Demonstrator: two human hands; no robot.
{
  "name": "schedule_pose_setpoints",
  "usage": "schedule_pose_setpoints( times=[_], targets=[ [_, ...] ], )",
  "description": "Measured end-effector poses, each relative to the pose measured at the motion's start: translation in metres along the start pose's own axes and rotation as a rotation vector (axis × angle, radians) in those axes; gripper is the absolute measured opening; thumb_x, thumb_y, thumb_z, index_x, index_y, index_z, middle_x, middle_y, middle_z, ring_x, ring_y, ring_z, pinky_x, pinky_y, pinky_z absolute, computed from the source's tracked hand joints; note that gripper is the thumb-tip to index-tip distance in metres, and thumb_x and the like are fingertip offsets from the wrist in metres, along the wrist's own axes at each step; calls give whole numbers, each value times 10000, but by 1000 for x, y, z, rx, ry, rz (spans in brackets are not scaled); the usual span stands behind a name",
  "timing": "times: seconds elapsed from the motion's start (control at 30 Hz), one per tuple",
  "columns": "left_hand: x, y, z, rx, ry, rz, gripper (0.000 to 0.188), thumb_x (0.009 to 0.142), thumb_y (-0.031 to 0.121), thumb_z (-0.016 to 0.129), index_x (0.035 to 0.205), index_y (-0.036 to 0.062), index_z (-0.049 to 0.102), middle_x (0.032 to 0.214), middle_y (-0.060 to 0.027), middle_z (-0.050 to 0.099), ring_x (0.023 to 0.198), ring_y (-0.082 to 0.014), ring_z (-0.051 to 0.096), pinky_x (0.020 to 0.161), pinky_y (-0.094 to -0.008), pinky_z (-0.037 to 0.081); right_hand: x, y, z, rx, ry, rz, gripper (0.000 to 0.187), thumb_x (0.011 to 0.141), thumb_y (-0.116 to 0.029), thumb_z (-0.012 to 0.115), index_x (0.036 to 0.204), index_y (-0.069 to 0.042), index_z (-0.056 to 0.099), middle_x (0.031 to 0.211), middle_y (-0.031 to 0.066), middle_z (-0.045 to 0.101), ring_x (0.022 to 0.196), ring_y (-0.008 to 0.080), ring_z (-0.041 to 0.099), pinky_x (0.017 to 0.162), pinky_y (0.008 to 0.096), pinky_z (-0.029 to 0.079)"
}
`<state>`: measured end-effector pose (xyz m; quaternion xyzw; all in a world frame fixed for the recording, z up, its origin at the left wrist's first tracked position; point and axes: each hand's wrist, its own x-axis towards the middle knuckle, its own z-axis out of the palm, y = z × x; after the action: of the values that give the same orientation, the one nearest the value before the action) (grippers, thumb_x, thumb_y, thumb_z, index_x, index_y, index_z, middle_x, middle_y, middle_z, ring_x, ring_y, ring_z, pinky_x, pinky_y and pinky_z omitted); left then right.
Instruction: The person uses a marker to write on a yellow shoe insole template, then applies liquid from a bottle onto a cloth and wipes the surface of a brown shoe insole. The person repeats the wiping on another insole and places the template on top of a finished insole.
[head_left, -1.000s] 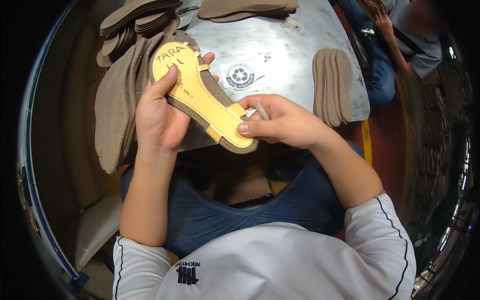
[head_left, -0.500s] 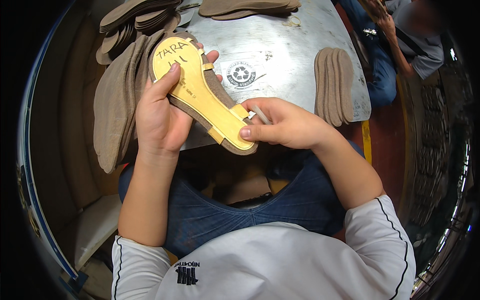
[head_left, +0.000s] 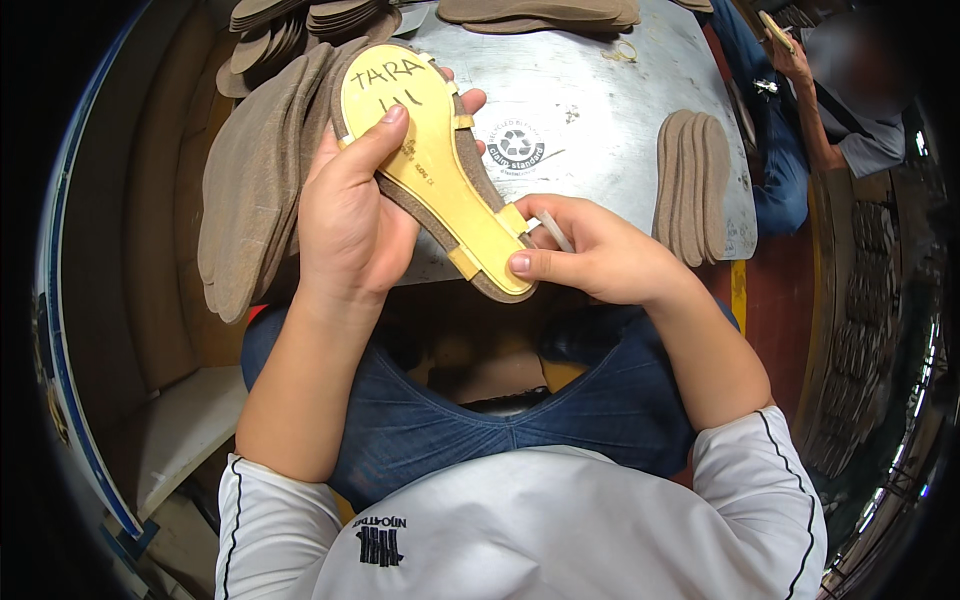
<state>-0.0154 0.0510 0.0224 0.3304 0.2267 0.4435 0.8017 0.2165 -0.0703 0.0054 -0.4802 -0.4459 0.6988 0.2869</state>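
A yellow sole-shaped template point(head_left: 440, 155) with small side tabs lies on a brown felt insole point(head_left: 403, 200). Felt shows around its edges. My left hand point(head_left: 355, 205) grips both at the wide end, thumb on top and fingertips emerging past the far side. At the narrow end, my right hand point(head_left: 600, 250) pinches them with the thumb on the template. A pale, translucent, pen-like stick point(head_left: 553, 230) also sits in that hand; its tip is hidden. Left of my left hand is a thick stack of brown insoles point(head_left: 255, 190).
The metal table point(head_left: 610, 110) bears a round printed mark point(head_left: 516, 147). Stacked insoles lie at its right point(head_left: 692, 185) and far edge point(head_left: 540, 12), with more piles point(head_left: 345, 18) far left. A rubber band point(head_left: 624, 50) lies there too. Another person point(head_left: 800, 100) sits far right, holding something yellowish.
The view has shifted slightly, so the table and stacks sit a little further right and higher. Both hands keep their hold on the template and insole.
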Motion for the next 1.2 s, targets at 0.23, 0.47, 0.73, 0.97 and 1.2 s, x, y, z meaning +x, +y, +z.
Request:
schedule_pose_setpoints(
  times=[0.23, 0.47, 0.73, 0.97, 1.2],
  targets=[
    [3, -6, -6, -21, 61, 36, 406, 1236, 99, 522, 1606, -66, 511, 1535, -260, 698, 1428, -448, 729, 1118, -577, 662, 6, 8, 17, -809, 450, -570, 849, 927, -416, 1001, 1564, 13, 637, 1246, 186, 754, 1108, 322, 779, 978, 435, 633],
    [13, -11, -11, -83, 183, -109, 490, 1266, 366, 580, 1535, -42, 613, 1475, -223, 756, 1305, -360, 782, 1107, -530, 655, 0, -4, 5, -818, 444, -607, 717, 890, -359, 989, 1444, 18, 732, 1177, 193, 780, 1068, 367, 785, 954, 440, 625],
    [5, -25, -8, 145, 138, -232, 481, 1239, 298, 616, 1551, -66, 578, 1422, -274, 754, 1305, -409, 790, 1024, -586, 693, -20, -9, -50, -1064, 777, 46, 755, 926, -559, 951, 1357, 24, 740, 1251, 288, 777, 1137, 445, 801, 981, 510, 647],
    [7, -42, -8, 168, 104, -290, 416, 1214, 183, 610, 1559, -37, 534, 1351, -307, 784, 1237, -422, 807, 1018, -595, 691, -21, 12, -60, -1051, 846, 86, 766, 1007, -539, 876, 1438, 63, 681, 1359, 311, 721, 1196, 480, 781, 1036, 546, 647],
    [17, -70, -23, 422, 93, -64, 582, 1162, 193, 727, 1644, -28, 487, 1419, -297, 753, 1252, -372, 773, 1082, -493, 639, -15, 30, -76, -1040, 965, 9, 676, 1025, -335, 836, 1499, 96, 616, 1462, 350, 655, 1392, 537, 622, 1201, 582, 539]
  ],
)
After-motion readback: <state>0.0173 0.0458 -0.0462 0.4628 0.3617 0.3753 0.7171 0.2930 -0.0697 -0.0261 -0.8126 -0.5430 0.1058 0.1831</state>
